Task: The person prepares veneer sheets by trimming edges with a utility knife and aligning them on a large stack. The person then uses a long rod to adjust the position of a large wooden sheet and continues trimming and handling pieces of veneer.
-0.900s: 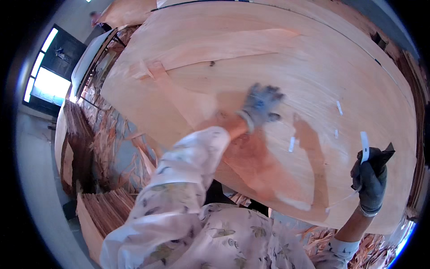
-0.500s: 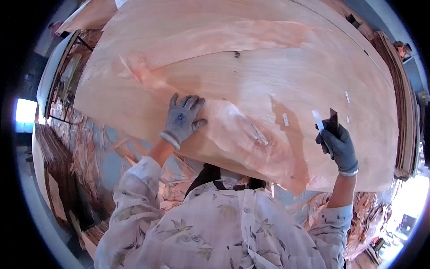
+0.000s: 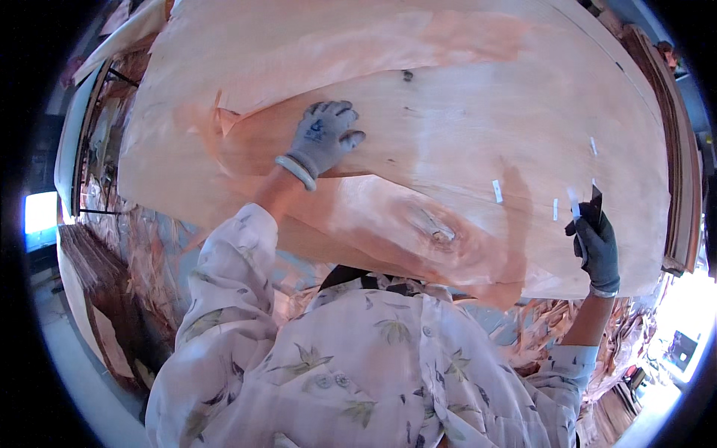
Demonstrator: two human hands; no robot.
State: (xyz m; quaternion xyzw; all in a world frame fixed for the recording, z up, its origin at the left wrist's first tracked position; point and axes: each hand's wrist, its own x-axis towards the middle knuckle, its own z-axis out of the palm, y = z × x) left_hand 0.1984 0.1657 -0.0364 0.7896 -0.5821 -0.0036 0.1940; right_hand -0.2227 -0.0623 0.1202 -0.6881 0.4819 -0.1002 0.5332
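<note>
My left hand, in a grey glove, rests with fingers apart on a large pale veneer sheet, just above an uneven seam. Below it lies a pinker veneer piece with a large oval knot. Another long strip with a torn end runs across the upper part. At the sheet's right, my right hand, in a dark glove, is closed on a dark blade and a white strip. Several small white strips lie on the sheet left of and beyond that hand.
Stacked veneer sheets line the right side. At left are another table with metal legs and a dark veneer pile. Torn veneer scraps lie below the sheet's edges. Bright openings show at both sides.
My left hand has moved forward across the sheet, away from my body. My right hand, still holding blade and strip, has shifted slightly right and lower. The view has shifted too.
</note>
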